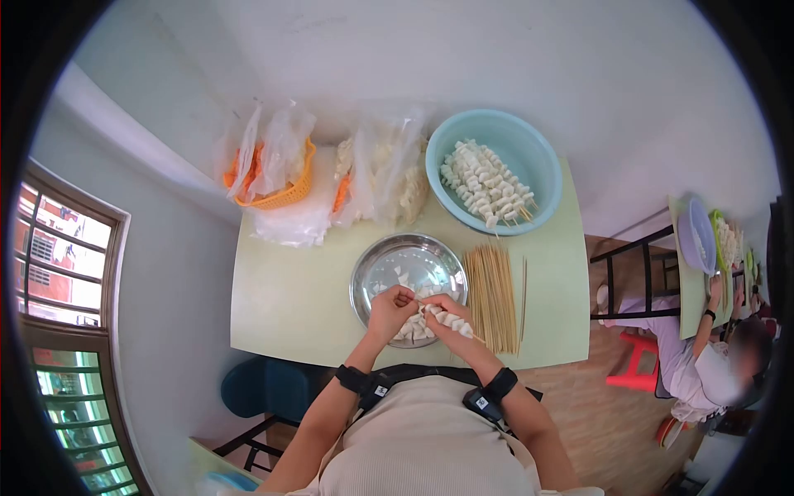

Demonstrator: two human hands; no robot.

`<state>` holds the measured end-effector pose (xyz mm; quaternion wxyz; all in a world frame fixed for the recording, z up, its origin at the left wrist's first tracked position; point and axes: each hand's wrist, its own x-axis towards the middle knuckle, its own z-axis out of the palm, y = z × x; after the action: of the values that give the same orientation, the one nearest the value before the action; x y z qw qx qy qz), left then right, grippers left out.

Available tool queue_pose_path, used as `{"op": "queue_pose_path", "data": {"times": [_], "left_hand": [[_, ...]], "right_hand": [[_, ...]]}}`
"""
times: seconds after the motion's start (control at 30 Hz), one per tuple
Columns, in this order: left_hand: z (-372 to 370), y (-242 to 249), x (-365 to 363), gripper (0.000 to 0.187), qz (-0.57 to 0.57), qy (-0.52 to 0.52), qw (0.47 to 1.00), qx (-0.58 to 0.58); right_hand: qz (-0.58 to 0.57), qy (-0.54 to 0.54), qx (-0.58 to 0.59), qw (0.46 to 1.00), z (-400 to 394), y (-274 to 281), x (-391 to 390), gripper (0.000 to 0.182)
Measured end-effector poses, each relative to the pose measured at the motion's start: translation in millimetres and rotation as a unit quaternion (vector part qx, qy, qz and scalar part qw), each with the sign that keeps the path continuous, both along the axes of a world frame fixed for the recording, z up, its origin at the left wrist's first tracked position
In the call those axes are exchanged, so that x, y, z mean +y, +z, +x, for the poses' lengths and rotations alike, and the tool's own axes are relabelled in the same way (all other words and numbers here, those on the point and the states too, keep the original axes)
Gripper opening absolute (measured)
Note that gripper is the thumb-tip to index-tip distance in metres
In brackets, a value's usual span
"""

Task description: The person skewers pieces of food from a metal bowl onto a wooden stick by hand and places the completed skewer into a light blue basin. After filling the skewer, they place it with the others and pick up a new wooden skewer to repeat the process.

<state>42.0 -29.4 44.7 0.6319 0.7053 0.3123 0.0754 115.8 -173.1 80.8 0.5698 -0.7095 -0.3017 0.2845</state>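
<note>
My right hand [453, 331] is wrapped round a wooden skewer threaded with white, chunky food pieces [449, 319]. The skewer's bare end sticks out at the lower right of that hand. My left hand [392, 312] is closed in a pinch at the skewer's other end; what lies between its fingertips is too small to make out. Both hands are over a round metal basin [361, 285], with loose white pieces [411, 331] in it below them. Just right of the basin lies a thick row of bare wooden skewers [491, 298].
A light blue tub [542, 149] at the back right holds several filled skewers [484, 182]. Clear plastic bags [385, 165] and a yellow basket [289, 194] stand at the back left of the table [281, 306]. Farther right, another person [711, 364] sits at a second table.
</note>
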Motion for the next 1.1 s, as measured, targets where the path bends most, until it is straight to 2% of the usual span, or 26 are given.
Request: {"op": "queue_pose_path", "data": {"times": [0.13, 0.23, 0.37, 0.43, 0.47, 0.57, 0.83, 0.9, 0.97, 1.03, 1.1], "left_hand": [[0.5, 14.5, -0.8, 0.015, 0.027, 0.016, 0.999, 0.007], [0.6, 25.6, -6.0, 0.015, 0.047, -0.013, 0.998, -0.028], [1.8, 35.2, -5.0, 0.015, 0.079, -0.019, 0.997, -0.001], [-3.0, 30.3, -0.8, 0.013, 0.094, -0.032, 0.995, 0.009], [-4.9, 29.8, 0.2, 0.014, 0.085, -0.031, 0.996, 0.008], [-6.7, 25.2, -1.4, 0.014, 0.049, -0.03, 0.998, 0.033], [-6.2, 8.2, 8.0, 0.012, -0.116, -0.016, 0.993, 0.031], [-9.6, 4.3, 22.6, 0.011, -0.02, 0.0, 0.998, 0.056], [-19.4, -13.0, 34.3, 0.011, 0.02, 0.011, 0.996, 0.081], [-30.2, -30.8, 40.5, 0.014, 0.133, -0.041, 0.98, 0.142], [-36.1, -43.5, 34.0, 0.016, 0.164, -0.081, 0.972, 0.145]], "right_hand": [[0.001, -0.045, 0.055, 0.997, -3.4, -5.4, 4.4, 0.024], [0.012, -0.051, 0.071, 0.996, -4.8, -6.7, 5.5, 0.027], [0.004, -0.033, 0.111, 0.993, -1.8, -2.0, 4.5, 0.024], [-0.058, -0.003, 0.037, 0.998, 0.1, 0.1, 7.0, 0.024], [-0.07, 0.001, 0.022, 0.997, 1.1, -0.9, 7.9, 0.024], [-0.013, 0.029, -0.077, 0.997, 5.7, -15.9, 7.6, 0.028], [-0.052, -0.006, 0.108, 0.993, 8.6, -24.4, 7.8, 0.023], [0.009, -0.126, 0.267, 0.955, 12.1, -31.4, 0.4, 0.021], [-0.003, -0.149, 0.267, 0.952, 22.5, -36.8, -12.6, 0.021], [-0.013, -0.171, 0.263, 0.949, 32.2, -40.1, -22.1, 0.021], [-0.026, -0.19, 0.265, 0.945, 37.2, -39.5, -31.9, 0.021]]}}
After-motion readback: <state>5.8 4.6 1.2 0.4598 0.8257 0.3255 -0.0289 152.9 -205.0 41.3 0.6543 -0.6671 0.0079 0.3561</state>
